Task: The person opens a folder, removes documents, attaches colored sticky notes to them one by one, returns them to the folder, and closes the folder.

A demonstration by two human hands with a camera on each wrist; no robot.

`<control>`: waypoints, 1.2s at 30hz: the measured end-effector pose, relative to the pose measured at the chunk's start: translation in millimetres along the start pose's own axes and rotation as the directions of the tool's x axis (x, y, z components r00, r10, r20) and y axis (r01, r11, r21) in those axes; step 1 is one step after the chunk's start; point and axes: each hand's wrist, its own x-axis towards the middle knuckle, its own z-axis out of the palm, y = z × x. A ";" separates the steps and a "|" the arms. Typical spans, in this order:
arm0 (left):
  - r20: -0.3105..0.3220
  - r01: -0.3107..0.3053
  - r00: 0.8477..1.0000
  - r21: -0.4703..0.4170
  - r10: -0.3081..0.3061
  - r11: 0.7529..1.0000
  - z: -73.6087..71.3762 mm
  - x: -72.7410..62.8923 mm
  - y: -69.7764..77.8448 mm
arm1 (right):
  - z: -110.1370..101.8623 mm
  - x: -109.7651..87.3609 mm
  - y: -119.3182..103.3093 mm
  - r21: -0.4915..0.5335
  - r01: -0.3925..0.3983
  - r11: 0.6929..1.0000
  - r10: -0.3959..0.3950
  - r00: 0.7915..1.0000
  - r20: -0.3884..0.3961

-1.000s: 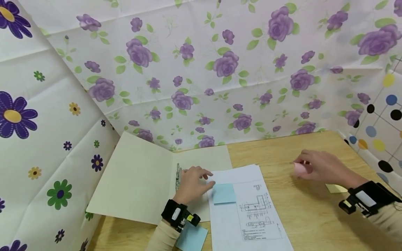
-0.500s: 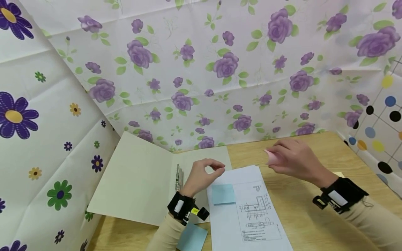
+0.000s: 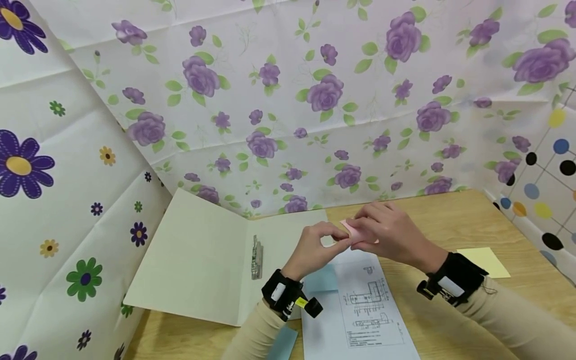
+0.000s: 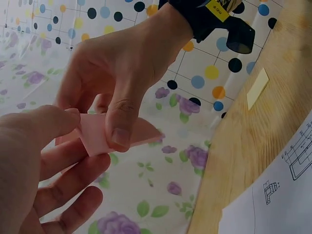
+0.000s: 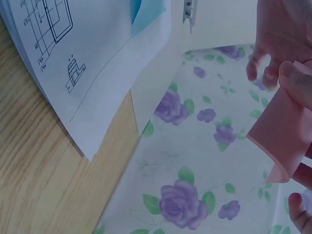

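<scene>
Over the top of the printed paper sheets (image 3: 373, 320), my two hands meet at some pink sticky notes (image 3: 355, 232). My right hand (image 3: 391, 235) grips them, its thumb lying across the pink face in the left wrist view. My left hand (image 3: 317, 247) pinches the near edge between thumb and index finger; its other fingers spread loosely below. Seen from the right wrist, the pink notes (image 5: 282, 131) bend and curl at one corner; how many sheets there are is unclear. A blue sticky note (image 3: 321, 280) lies on the drawing page, partly behind my left hand.
An open cream folder (image 3: 193, 260) with a metal clip (image 3: 256, 257) lies left of the sheets. Beneath my left forearm, another blue note (image 3: 284, 342) is partly covered. A yellow note (image 3: 488, 262) lies to the right on the wooden table (image 3: 450, 210). Patterned cloth (image 3: 279, 100) walls the back.
My right hand has carried the pink sticky notes leftward from the table's right side. My left hand has risen rightward from the folder to meet them and now pinches their edge.
</scene>
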 end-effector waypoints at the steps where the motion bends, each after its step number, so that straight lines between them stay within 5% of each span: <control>1: -0.002 -0.006 1.000 0.004 0.006 1.000 0.4 0.0 -0.1 | 0.3 0.5 -1.0 0.005 -0.002 1.000 0.002 1.000 0.002; 16: 0.026 -0.069 0.997 -0.022 0.069 0.997 -2.8 -5.4 -7.6 | 4.0 0.4 -5.1 0.059 0.032 0.998 -0.030 0.999 -0.026; 27: -0.026 -0.053 0.998 -0.012 0.053 0.999 -8.2 -8.1 -5.4 | -1.4 0.5 -1.4 0.065 0.062 0.996 -0.056 0.994 -0.089; 36: -0.020 -0.011 1.000 -0.016 0.011 1.000 -7.0 -8.9 -7.2 | -4.4 -1.5 -2.2 0.192 -0.074 0.979 0.076 0.997 -0.004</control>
